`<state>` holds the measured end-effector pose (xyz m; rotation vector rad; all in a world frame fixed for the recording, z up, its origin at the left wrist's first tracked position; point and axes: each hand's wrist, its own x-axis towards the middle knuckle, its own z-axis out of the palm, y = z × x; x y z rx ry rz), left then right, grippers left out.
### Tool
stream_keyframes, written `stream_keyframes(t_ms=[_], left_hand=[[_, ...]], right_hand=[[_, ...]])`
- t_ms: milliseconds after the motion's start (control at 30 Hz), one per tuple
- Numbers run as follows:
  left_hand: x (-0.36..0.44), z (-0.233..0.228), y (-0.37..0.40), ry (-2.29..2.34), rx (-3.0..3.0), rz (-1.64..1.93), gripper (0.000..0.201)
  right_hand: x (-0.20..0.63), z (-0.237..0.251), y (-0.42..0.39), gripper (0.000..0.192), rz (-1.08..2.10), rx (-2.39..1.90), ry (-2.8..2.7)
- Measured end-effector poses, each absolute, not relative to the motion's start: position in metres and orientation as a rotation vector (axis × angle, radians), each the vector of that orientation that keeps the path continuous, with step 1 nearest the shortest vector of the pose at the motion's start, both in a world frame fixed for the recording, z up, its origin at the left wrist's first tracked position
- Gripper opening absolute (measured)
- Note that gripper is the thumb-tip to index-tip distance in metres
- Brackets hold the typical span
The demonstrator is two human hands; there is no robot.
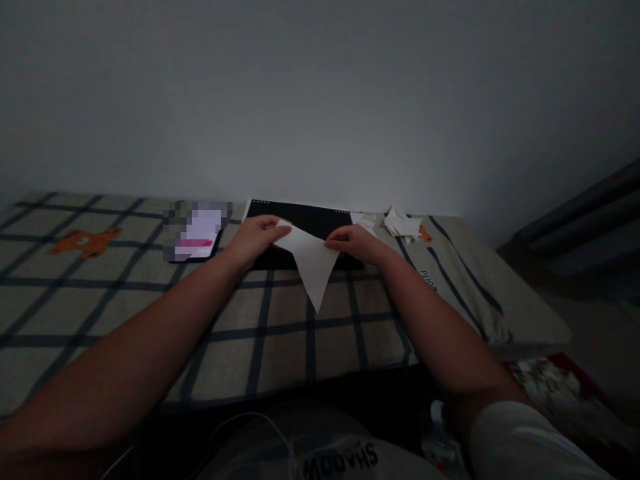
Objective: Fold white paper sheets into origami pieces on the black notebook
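Both hands pinched a white folded paper (pixel 311 260), the left hand (pixel 254 239) and right hand (pixel 356 243) gripping its upper corners over the checked bed (pixel 280 333). Behind lay a black board (pixel 305 223), then paper scraps (pixel 400 225).

Left hand (pixel 255 237) and right hand (pixel 354 243) pinch a white paper triangle (pixel 313 260) over a black board (pixel 305 223).

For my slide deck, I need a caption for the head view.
Two hands, left hand and right hand, hold a white paper triangle over a black board on a checked sheet.
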<state>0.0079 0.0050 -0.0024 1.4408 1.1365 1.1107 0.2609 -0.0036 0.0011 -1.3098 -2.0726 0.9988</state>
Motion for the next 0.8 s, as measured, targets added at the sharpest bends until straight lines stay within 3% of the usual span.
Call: stream_keyframes(t_ms=[800], left_hand=[[0.001,-0.003,0.011,1.206,1.419,1.111,0.023]], right_hand=[[0.275,-0.002,0.005,0.018,1.019,-1.282,-1.821]])
